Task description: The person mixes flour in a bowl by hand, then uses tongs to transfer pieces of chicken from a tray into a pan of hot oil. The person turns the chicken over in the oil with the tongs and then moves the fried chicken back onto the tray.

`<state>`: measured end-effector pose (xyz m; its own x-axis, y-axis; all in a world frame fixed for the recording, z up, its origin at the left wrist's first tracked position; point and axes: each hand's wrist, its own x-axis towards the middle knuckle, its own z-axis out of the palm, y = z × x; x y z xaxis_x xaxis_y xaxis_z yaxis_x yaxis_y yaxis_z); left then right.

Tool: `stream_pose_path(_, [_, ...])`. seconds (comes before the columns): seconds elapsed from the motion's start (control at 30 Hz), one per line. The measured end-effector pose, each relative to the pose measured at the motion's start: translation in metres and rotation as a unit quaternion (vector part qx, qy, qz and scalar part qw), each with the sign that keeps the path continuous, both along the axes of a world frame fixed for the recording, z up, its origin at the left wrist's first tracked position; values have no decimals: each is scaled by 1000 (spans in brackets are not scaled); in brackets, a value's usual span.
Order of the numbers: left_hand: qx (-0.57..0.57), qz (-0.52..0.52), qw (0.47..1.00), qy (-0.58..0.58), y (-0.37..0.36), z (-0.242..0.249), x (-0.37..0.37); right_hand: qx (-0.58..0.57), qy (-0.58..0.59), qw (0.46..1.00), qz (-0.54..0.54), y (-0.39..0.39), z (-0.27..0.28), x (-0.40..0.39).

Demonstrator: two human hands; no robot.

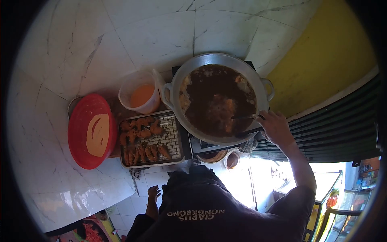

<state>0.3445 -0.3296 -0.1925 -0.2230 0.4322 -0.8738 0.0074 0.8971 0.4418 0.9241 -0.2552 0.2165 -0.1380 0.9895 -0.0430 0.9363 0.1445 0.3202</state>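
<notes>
My right hand (275, 128) grips a pair of dark tongs (248, 132) at the right rim of a large metal wok (193, 64). The two arms of the tongs are apart and reach into dark, bubbling oil (209, 90). Orange-brown frying pieces (229, 108) show near the middle of the oil, partly hidden by foam. My left hand (154, 192) hangs low beside my body, its fingers apart and nothing visible in it. Nearest to it is a tray with a wire rack (174, 139), bearing browned fried pieces (141, 131) in rows.
Left of the tray stands a red basin (78, 137) with pale flour or batter. A clear plastic tub (125, 94) of orange liquid sits behind the tray. The wok rests on a stove (197, 146). Tiled wall lies behind; a dark ridged shutter (330, 133) is at right.
</notes>
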Motion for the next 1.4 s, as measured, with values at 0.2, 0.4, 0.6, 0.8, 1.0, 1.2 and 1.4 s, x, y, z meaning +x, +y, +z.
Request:
stream_pose_path(0.2, [33,-12,999,21,-1,5,18,35,-23,998,39,3,-25,-5])
stream_pose_path(0.4, [26,-132,987,89,9,18,25,25,-14,999,34,1,-25,-12])
stream_pose_path(0.6, [29,-48,996,-63,9,-24,-1,-114,203,963,-134,10,2,-5])
stream_pose_path(0.8, [18,-19,998,-52,10,-26,-5,-93,205,967,-118,16,6,-5])
stream_pose_path(1.0, [23,-50,997,-61,12,-33,-13,-122,9,985,-123,24,2,-50])
stream_pose_path(1.2, [37,-64,996,-50,12,-29,-5,-139,0,986,-87,26,-5,-49])
stream_pose_path(1.4, [58,-102,993,-27,11,-20,0,-142,207,964,-85,32,-8,-9])
